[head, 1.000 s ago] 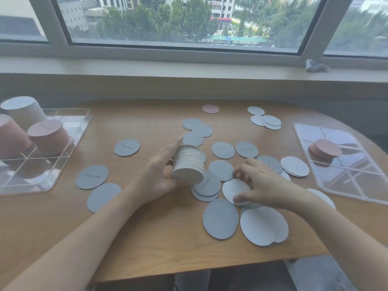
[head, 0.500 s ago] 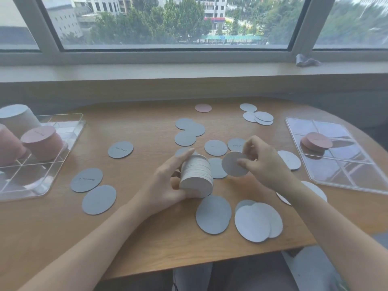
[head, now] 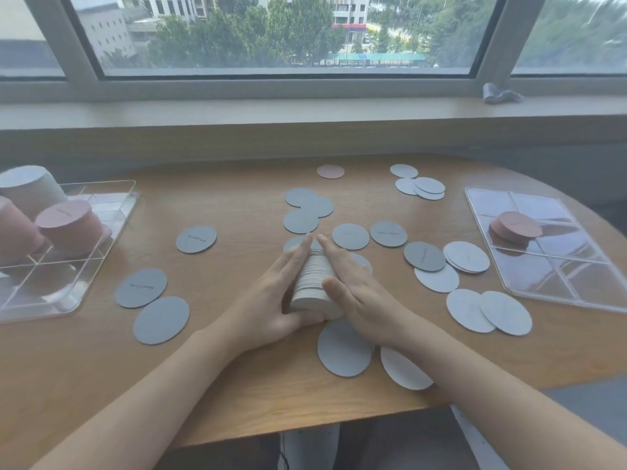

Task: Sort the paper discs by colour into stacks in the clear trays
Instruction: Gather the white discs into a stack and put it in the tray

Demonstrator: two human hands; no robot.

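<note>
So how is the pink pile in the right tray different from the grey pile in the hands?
The pink pile is short; the grey pile is much taller. The pink pile lies in the right tray; the grey pile stands on the table, outside any tray. Nothing touches the pink pile; the left hand and right hand press the grey pile's sides. Both are stacked round discs.

You can see small dark handwriting on several grey discs toward the table's left edge and middle, but none is legible.
</note>
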